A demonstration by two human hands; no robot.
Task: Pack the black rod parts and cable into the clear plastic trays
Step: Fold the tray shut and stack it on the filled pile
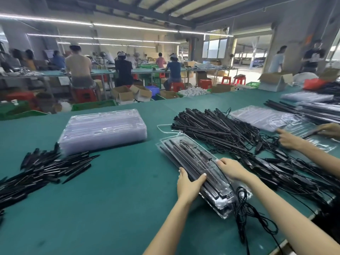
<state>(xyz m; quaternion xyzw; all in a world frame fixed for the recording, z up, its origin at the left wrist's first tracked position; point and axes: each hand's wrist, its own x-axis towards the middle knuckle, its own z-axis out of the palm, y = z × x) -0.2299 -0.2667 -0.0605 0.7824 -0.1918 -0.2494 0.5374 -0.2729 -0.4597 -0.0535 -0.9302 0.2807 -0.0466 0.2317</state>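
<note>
A clear, glossy moulded plastic tray (195,170) lies diagonally on the green matte bench (114,196), near its front edge. Long, straight black rod parts (185,159) lie side by side in the tray's channels. A thin black cable (246,214) spills in loose loops off the tray's near end onto the bench.

The left hand (187,183) grips the tray's left edge, thumb over the rods and fingers curled under. The right hand (231,167) presses on the tray's right side with fingers bent over its top; a firm grip cannot be confirmed.

Left of the tray, well apart, sits a stack of empty clear trays (103,131), translucent and ribbed. A heap of short, pointed black pieces (46,168) lies at far left. Just right of the tray, a tangled pile of black rods with cables (217,126) crowds the bench. Another person's hand (287,138) rests at that pile's right edge, beside further clear trays (261,118).
</note>
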